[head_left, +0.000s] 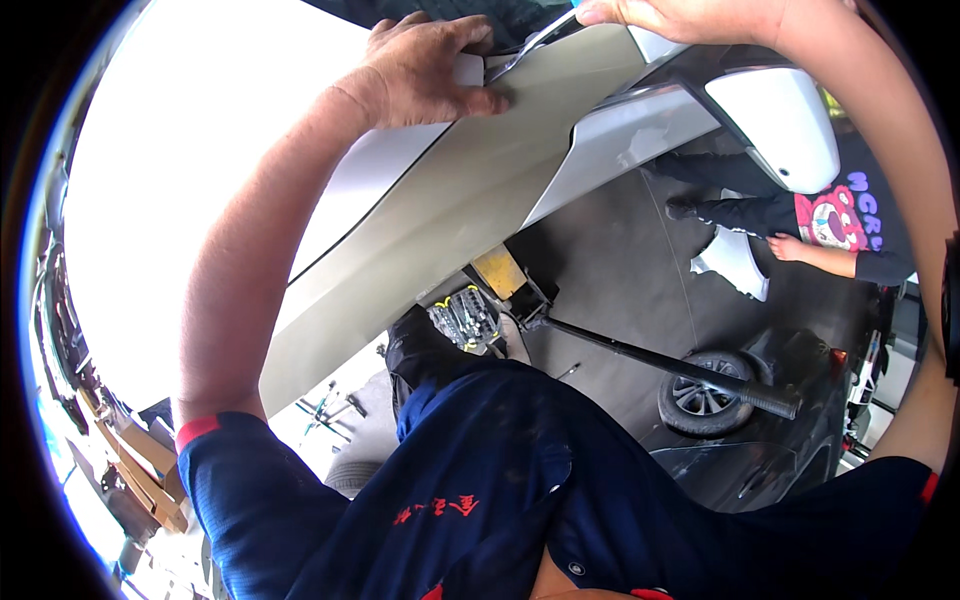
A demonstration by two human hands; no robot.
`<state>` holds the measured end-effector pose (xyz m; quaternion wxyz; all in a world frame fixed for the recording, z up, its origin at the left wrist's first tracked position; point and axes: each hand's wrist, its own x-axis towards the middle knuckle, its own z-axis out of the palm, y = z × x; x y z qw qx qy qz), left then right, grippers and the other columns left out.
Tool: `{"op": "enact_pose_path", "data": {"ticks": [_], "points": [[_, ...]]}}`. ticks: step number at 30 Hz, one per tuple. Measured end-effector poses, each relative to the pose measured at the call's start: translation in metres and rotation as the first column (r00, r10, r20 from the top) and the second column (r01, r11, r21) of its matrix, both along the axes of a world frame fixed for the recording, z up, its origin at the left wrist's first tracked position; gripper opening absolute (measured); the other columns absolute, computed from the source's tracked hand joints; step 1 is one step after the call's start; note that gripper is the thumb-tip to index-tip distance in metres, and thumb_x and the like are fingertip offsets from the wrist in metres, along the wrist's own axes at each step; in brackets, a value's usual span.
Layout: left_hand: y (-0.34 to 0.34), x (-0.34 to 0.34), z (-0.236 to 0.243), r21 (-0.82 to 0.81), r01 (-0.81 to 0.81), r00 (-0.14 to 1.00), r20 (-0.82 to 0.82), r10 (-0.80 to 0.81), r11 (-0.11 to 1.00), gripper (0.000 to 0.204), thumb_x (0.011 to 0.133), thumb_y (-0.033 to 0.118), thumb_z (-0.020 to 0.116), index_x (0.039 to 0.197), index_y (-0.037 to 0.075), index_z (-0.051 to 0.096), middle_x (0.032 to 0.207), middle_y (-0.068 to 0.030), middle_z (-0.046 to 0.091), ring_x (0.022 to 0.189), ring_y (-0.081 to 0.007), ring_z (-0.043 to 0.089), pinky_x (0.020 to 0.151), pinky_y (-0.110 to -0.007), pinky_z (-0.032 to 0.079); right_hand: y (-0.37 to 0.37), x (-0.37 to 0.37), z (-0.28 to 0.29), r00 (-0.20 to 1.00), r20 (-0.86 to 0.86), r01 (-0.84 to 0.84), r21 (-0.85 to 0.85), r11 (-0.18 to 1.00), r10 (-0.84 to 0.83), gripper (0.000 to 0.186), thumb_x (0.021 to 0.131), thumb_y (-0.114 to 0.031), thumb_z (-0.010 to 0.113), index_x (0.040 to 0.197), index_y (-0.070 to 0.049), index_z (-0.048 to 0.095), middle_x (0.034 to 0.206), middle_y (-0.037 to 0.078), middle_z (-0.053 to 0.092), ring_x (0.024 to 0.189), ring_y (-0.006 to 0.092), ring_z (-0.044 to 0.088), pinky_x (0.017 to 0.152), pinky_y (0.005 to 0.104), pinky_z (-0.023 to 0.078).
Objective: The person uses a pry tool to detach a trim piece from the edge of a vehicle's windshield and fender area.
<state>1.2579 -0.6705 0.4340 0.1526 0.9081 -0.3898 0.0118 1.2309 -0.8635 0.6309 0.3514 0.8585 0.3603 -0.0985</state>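
My left hand (425,75) lies over the rear corner of a white car hood (230,110), its thumb and fingers spread apart around that corner. Beneath the thumb runs a beige-grey fender (520,120). At the top edge of the picture my right hand (650,15), partly cut off, is closed on the blue end of a slim metal hand tool (530,50). The tool's tip slants down to the gap between hood and fender, close beside my left hand. Its exact kind I cannot make out.
A white side mirror (780,125) juts out at the right. Below are a yellow-topped floor jack (500,272) with a long black handle (650,355), an open tool case (465,318) and a wheel (705,393). Another person (840,215) stands beside a white panel (735,263).
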Motion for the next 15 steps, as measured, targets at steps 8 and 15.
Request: {"op": "enact_pose_path", "data": {"ticks": [8,15], "points": [[0.001,-0.001,-0.001,0.033,-0.013,1.000,-0.024,0.013,0.999,0.069,0.082,0.062,0.078,0.130,0.015,0.062,0.115,-0.0089,0.070,0.125,-0.0280,0.058,0.115,-0.048,0.036,0.003,0.020,-0.005,0.983,-0.163,0.089,0.032,0.995,-0.083,0.039,0.096,-0.041,0.059,0.097,-0.007,0.077,0.087,0.021,0.074,0.088,0.0427,0.070,0.080,0.0499,0.055],[0.004,-0.002,-0.004,-0.014,-0.018,0.997,0.081,0.020,1.000,0.074,0.082,0.061,0.078,0.136,0.014,0.059,0.119,-0.0096,0.070,0.128,-0.0284,0.057,0.117,-0.047,0.035,0.011,0.026,0.000,0.962,-0.212,0.163,-0.048,0.985,-0.170,0.044,0.097,-0.044,0.059,0.101,-0.005,0.077,0.093,0.023,0.074,0.093,0.0429,0.071,0.084,0.0494,0.055]]}}
